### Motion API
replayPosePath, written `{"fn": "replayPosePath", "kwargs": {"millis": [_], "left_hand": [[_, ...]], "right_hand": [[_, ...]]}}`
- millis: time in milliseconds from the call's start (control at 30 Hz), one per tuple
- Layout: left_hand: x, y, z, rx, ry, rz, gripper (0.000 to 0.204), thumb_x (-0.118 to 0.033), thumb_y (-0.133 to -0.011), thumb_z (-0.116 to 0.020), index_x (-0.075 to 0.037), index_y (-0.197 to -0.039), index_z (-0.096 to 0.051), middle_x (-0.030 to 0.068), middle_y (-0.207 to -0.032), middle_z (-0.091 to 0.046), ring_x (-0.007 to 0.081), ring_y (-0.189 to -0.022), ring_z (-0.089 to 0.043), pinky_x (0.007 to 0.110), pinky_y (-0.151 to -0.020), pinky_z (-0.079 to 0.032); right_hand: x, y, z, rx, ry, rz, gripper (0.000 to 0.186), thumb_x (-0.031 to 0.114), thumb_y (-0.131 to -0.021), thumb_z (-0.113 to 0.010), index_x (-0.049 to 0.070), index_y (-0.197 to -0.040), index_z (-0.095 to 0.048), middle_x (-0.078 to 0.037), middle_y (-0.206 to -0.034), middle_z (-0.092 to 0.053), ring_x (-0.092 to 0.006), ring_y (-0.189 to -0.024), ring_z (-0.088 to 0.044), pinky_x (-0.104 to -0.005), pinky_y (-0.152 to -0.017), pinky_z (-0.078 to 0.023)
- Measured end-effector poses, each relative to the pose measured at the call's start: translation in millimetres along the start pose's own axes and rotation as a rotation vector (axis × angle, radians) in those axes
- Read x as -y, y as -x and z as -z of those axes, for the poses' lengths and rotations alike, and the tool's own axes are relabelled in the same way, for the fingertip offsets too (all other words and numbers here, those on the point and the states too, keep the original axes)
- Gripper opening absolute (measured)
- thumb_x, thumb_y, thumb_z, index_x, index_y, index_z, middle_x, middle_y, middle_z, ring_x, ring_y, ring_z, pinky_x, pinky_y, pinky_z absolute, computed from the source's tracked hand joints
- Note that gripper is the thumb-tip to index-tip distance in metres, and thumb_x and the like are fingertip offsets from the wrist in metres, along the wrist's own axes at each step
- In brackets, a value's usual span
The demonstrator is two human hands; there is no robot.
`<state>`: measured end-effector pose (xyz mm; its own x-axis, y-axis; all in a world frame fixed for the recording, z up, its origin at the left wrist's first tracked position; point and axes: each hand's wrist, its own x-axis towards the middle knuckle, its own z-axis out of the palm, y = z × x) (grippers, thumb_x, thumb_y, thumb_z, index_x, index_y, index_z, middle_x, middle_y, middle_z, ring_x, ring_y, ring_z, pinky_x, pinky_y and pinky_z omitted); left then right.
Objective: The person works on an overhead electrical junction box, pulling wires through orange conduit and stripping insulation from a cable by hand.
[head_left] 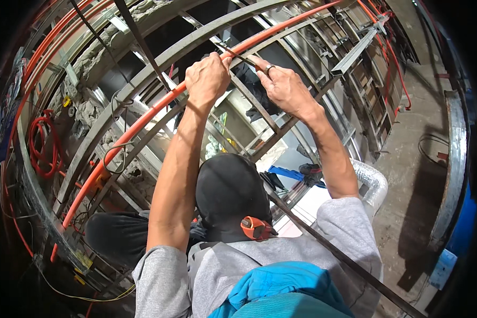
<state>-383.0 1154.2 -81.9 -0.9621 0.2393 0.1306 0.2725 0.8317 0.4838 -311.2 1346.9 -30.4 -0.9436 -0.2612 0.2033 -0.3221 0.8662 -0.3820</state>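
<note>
Hands (208, 78) (285, 87) on orange conduit (143, 124)

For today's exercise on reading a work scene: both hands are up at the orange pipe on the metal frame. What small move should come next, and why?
Probably draw the thin dark tie tight. The left hand is closed round the orange pipe, holding it against the metal frame, and the right hand pinches the tie beside it, so the pipe looks placed but not yet fastened.
</note>
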Motion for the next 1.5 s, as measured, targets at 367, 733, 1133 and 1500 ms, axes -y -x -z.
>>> {"fn": "replayPosePath", "kwargs": {"millis": [367,733,1133,1500], "left_hand": [[9.2,0.1,-11.8,-0.062,0.000,-0.015,0.047,-0.047,-0.099,-0.057,-0.002,-0.089,-0.067,0.0201,-0.082,-0.072,0.0389,-0.076,-0.072,0.050,-0.068,-0.055],[7.3,0.6,-13.4,-0.055,-0.027,-0.014,0.041,-0.042,-0.097,-0.063,-0.002,-0.090,-0.071,0.0186,-0.086,-0.074,0.0352,-0.079,-0.074,0.045,-0.070,-0.058],[10.8,3.7,-18.2,-0.086,-0.023,-0.021,0.038,-0.038,-0.097,-0.060,-0.003,-0.088,-0.067,0.0191,-0.082,-0.072,0.0371,-0.076,-0.072,0.049,-0.067,-0.056],[4.4,5.9,-9.6,-0.070,-0.063,-0.005,0.036,-0.037,-0.094,-0.067,-0.003,-0.087,-0.071,0.0183,-0.081,-0.073,0.0352,-0.076,-0.074,0.045,-0.067,-0.058]], "right_hand": [[14.4,-16.0,7.0,0.198,0.166,-0.032,0.044,0.019,-0.103,-0.049,0.013,-0.146,-0.051,-0.023,-0.101,-0.071,-0.0436,-0.088,-0.069,-0.0510,-0.078,-0.057],[13.5,-15.1,0.3,0.151,0.165,-0.009,0.043,0.021,-0.102,-0.049,0.013,-0.144,-0.052,-0.025,-0.088,-0.071,-0.0461,-0.082,-0.069,-0.0541,-0.075,-0.057],[19.0,-2.8,16.0,0.215,0.141,-0.060,0.046,0.020,-0.100,-0.048,0.008,-0.144,-0.053,-0.025,-0.094,-0.070,-0.0447,-0.083,-0.068,-0.0540,-0.077,-0.056],[23.5,-17.2,19.9,0.294,0.101,-0.165,0.044,0.023,-0.102,-0.048,0.008,-0.143,-0.052,-0.025,-0.082,-0.070,-0.0458,-0.081,-0.068,-0.0549,-0.076,-0.057]]}}
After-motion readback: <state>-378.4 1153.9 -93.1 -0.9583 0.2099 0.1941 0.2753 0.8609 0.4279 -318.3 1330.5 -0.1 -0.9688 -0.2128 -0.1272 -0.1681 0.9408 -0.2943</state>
